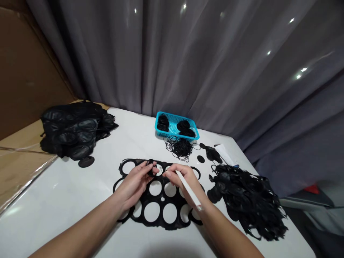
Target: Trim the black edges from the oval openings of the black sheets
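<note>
Two hands on record, both working above the middle of the table (59,200), close to its near edge. Left hand (133,188): thumb and fingers pinched on a small black ring (150,167), held just above the sheet. Right hand (185,182): curled around a slim white stick (189,190), which runs back along the hand towards the wrist, with the fingertips just beside the ring. Beneath both hands lies a black punched sheet (158,223), flat on the table, with rows of round holes showing white table through them. Right of the sheet, and nearly touching it, sits a heaped pile of black punched scrap (248,200). Towards the far left corner is a larger mound of glossy black sheets (76,130), with one loose black disc (86,162) just in front of it. At the far edge stands a turquoise plastic basket (176,125) holding bundles of thin black rings (163,122). A loose tangle of the same rings (178,147) lies directly in front of the basket. To its right I log a single black disc (200,158), a small black clump (212,154) and a white paper strip (224,154). A grey curtain (161,53) hangs behind the table, and brown cardboard (24,71) stands beyond the left edge.
</note>
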`<control>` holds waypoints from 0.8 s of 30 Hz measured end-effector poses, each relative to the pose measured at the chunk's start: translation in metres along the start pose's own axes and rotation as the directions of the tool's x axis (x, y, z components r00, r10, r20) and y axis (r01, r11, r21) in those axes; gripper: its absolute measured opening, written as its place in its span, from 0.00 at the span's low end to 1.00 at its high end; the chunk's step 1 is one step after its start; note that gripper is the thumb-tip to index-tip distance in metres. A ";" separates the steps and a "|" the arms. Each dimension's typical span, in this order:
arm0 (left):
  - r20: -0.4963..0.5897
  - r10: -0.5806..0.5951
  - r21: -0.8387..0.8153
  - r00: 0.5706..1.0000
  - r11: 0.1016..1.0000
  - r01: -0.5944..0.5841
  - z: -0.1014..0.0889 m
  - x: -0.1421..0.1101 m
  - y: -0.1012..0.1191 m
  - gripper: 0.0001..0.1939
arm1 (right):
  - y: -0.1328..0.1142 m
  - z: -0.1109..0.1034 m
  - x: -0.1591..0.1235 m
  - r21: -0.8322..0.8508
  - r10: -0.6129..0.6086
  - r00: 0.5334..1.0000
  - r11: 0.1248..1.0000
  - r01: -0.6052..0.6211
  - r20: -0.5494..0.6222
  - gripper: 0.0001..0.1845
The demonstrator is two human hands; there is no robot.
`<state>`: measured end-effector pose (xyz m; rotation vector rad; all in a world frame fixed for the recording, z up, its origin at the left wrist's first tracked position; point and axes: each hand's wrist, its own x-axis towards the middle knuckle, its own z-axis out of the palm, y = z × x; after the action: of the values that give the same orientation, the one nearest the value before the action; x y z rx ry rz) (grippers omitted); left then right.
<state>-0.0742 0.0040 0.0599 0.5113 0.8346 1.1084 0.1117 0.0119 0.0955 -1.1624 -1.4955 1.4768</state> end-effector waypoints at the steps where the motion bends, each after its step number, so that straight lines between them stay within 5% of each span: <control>1: 0.004 0.002 0.014 1.000 1.000 -0.002 0.000 0.000 0.000 0.14 | -0.001 0.000 0.001 0.004 0.009 1.000 1.000 -0.009 0.022 0.18; 6: 0.114 -0.029 0.097 0.993 0.995 0.018 0.004 -0.004 0.000 0.20 | 0.003 0.001 0.013 0.065 0.045 0.994 0.997 -0.051 0.097 0.22; 12: 0.151 -0.038 0.171 0.988 0.985 0.012 0.003 -0.008 0.003 0.15 | 0.016 -0.003 0.025 -0.011 0.042 0.999 0.999 -0.042 -0.021 0.23; 16: 0.209 -0.033 0.222 0.977 0.975 -0.015 0.000 -0.009 0.005 0.13 | 0.022 0.001 0.029 0.251 0.018 0.984 0.966 -0.063 0.176 0.29; 19: 0.192 -0.016 0.272 0.981 0.962 -0.037 0.000 -0.009 0.007 0.13 | 0.025 0.005 0.034 0.375 0.013 0.945 0.916 -0.142 0.327 0.31; 24: 0.106 0.048 0.231 0.993 0.970 -0.071 -0.003 -0.004 0.012 0.12 | 0.022 0.009 0.048 0.364 0.001 0.975 0.928 -0.085 0.223 0.33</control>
<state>-0.0841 0.0042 0.0679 0.7875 0.8718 1.0354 0.0896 0.0529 0.0685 -0.8281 -1.2566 1.8722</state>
